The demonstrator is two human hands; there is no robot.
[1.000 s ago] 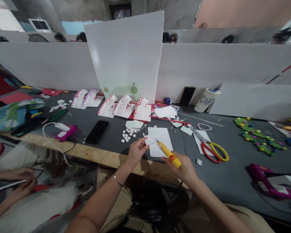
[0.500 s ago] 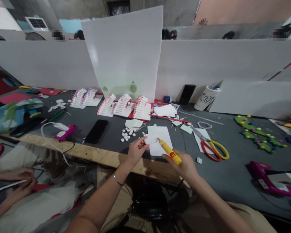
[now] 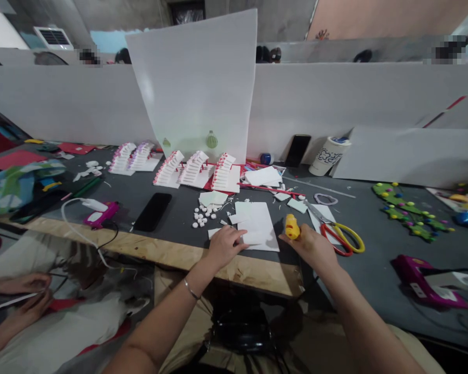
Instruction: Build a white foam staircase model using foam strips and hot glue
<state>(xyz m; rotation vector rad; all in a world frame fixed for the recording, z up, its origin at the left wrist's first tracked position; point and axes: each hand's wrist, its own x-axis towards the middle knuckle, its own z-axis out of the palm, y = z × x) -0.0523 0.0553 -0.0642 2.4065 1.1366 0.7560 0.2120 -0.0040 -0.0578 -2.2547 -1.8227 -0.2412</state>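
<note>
My left hand (image 3: pixel 226 245) is closed at the thumb and fingertips on a small white rectangular piece (image 3: pixel 254 238). That piece lies over a larger white board (image 3: pixel 267 221) near the table's front edge; whether it touches flat I cannot tell. Another small white piece (image 3: pixel 238 218) rests close to the fingertips. To the right of the board, my right hand (image 3: pixel 314 249) grips a yellow glue gun (image 3: pixel 292 227), held up and apart from the white pieces. Its handle is hidden by the fingers.
Scissors (image 3: pixel 343 236) lie right of my right hand. White pellets (image 3: pixel 203 215), a black phone (image 3: pixel 153 212) and red-and-white stair-like models (image 3: pixel 223 174) are around the board. Purple power strips (image 3: pixel 425 285) stand at both sides. Another person's hands (image 3: pixel 35 291) are at the lower left.
The glue gun has moved right, away from the white piece, and turned more upright. My left hand has brought the piece down lower over the board.
</note>
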